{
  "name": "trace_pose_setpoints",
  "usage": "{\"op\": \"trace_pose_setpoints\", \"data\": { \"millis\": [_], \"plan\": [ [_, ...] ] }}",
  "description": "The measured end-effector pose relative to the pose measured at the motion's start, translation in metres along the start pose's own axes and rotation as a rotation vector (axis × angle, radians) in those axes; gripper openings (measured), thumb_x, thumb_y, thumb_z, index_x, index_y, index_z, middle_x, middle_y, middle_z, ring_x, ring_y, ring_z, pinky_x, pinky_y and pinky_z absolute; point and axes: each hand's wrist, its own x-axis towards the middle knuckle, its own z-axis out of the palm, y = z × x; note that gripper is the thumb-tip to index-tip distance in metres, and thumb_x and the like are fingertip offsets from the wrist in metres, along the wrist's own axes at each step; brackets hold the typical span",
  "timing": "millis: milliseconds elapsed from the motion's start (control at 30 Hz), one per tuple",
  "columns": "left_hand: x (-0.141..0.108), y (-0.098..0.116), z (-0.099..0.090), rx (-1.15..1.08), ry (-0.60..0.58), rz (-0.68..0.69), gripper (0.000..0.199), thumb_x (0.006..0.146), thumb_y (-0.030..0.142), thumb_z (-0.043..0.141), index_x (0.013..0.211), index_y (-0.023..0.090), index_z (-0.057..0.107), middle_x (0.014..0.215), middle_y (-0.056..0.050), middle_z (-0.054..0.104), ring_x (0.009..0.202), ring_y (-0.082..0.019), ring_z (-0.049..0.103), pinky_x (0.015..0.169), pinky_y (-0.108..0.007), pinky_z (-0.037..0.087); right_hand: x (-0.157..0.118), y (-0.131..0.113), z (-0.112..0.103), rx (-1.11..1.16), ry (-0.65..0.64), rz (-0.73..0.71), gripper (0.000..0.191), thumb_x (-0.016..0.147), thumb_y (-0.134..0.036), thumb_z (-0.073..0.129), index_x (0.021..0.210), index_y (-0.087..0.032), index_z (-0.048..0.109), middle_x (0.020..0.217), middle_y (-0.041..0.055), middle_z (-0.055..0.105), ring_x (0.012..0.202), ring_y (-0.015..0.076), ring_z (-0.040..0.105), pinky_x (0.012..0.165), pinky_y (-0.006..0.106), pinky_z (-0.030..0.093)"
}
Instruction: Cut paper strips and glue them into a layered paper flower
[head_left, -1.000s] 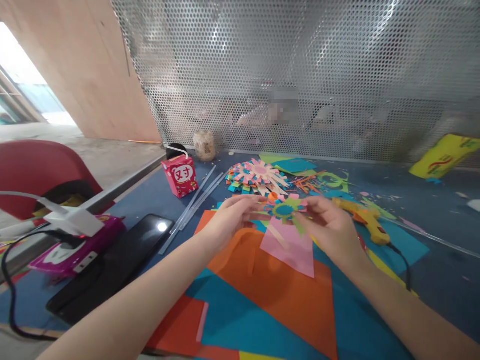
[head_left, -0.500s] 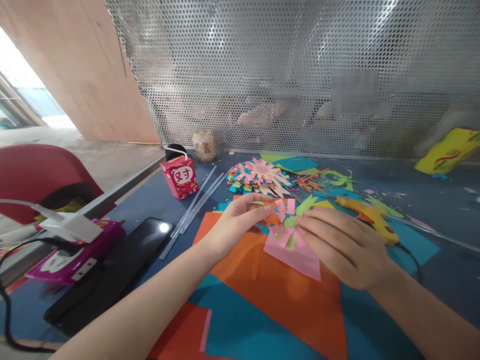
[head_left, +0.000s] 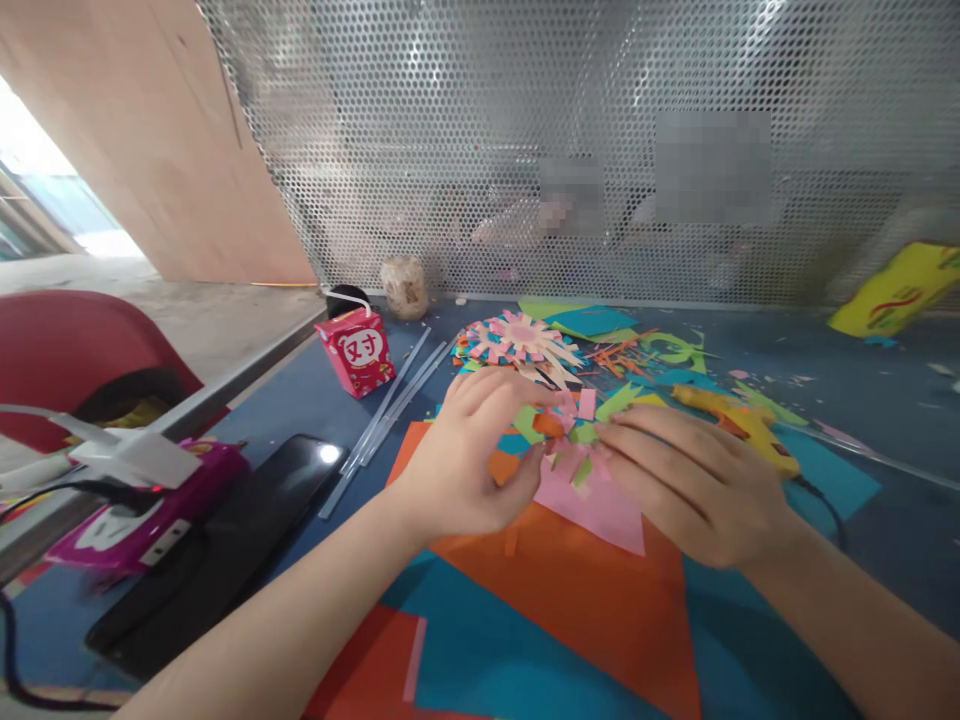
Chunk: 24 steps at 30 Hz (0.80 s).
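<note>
A small paper flower [head_left: 585,434] with green, pink and orange petals is between my two hands. My left hand [head_left: 472,455] curls its thumb and fingers about an orange petal [head_left: 548,426] on its left side; the exact contact of the fingertips is partly hidden. On the other side, my right hand [head_left: 694,485] pinches the flower, its fingers close together over the green part. Beneath it lies a pink paper sheet [head_left: 600,510] on an orange sheet [head_left: 585,590]. Behind it rests a layered fringed paper flower [head_left: 517,338].
Right of my hands lies a yellow glue gun [head_left: 750,430]. Clear glue sticks [head_left: 394,400], a red drink carton [head_left: 355,350], a phone [head_left: 247,530] and a purple power strip [head_left: 142,520] are at left. A perforated metal panel [head_left: 450,130] stands behind paper scraps [head_left: 630,360].
My left hand has turned and lifted, its thumb now lower and its fingers bent over the flower's left side. My right hand stays nearly where it was, still on the flower.
</note>
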Motion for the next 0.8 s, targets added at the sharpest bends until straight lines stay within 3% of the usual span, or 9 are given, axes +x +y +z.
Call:
{"op": "trace_pose_setpoints", "data": {
  "millis": [67, 167, 300, 467, 633, 800],
  "plan": [
    [-0.0006, 0.0000, 0.0003, 0.148, -0.003, 0.091, 0.025, 0.073, 0.010, 0.054, 0.097, 0.019, 0.056, 0.094, -0.004, 0.063, 0.094, -0.018, 0.053, 0.086, -0.037, 0.037, -0.0010, -0.0003, 0.0012, 0.012, 0.007, -0.016, 0.017, 0.084, -0.006, 0.044, 0.087, -0.007, 0.060, 0.087, 0.0147, 0.069, 0.085, 0.0286, 0.064, 0.068, 0.043, 0.057],
    [-0.0005, 0.0002, 0.0017, 0.286, 0.034, 0.073, 0.022, 0.074, 0.015, 0.055, 0.095, 0.019, 0.058, 0.092, -0.004, 0.062, 0.091, -0.019, 0.053, 0.080, -0.037, 0.035, -0.0028, -0.0015, 0.0026, 0.027, 0.010, -0.035, 0.015, 0.083, -0.006, 0.045, 0.086, -0.007, 0.060, 0.088, 0.0147, 0.069, 0.084, 0.0286, 0.064, 0.069, 0.043, 0.057],
    [-0.0004, 0.0009, 0.0008, 0.307, -0.006, 0.050, 0.028, 0.074, 0.014, 0.053, 0.101, 0.019, 0.058, 0.097, -0.004, 0.063, 0.095, -0.020, 0.052, 0.080, -0.038, 0.032, -0.0040, -0.0027, 0.0032, 0.025, 0.000, -0.033, 0.016, 0.082, -0.006, 0.046, 0.087, -0.007, 0.061, 0.090, 0.0140, 0.069, 0.087, 0.0280, 0.063, 0.071, 0.043, 0.056],
    [0.0003, -0.0005, 0.0018, 0.324, -0.035, 0.014, 0.018, 0.082, 0.019, 0.049, 0.095, 0.022, 0.062, 0.090, -0.002, 0.069, 0.093, -0.020, 0.054, 0.081, -0.039, 0.030, -0.0028, -0.0024, 0.0022, 0.005, -0.010, -0.036, 0.016, 0.082, -0.006, 0.047, 0.087, -0.009, 0.062, 0.090, 0.0123, 0.069, 0.088, 0.0258, 0.062, 0.072, 0.041, 0.056],
    [0.0005, -0.0052, 0.0033, 0.370, 0.069, 0.025, 0.012, 0.079, 0.025, 0.058, 0.083, 0.028, 0.069, 0.089, -0.002, 0.069, 0.096, -0.023, 0.051, 0.083, -0.041, 0.030, 0.0001, -0.0004, 0.0009, -0.028, -0.001, -0.029, 0.018, 0.086, -0.009, 0.044, 0.087, -0.013, 0.061, 0.088, 0.0087, 0.071, 0.086, 0.0213, 0.063, 0.072, 0.037, 0.057],
    [0.0021, -0.0046, 0.0030, 0.367, 0.157, -0.025, 0.013, 0.077, 0.023, 0.060, 0.079, 0.030, 0.071, 0.078, -0.002, 0.064, 0.082, -0.019, 0.052, 0.076, -0.038, 0.031, 0.0026, 0.0004, 0.0000, -0.033, 0.015, -0.023, 0.016, 0.085, -0.007, 0.045, 0.085, -0.011, 0.061, 0.084, 0.0107, 0.071, 0.081, 0.0228, 0.064, 0.068, 0.038, 0.056]
  ]
}}
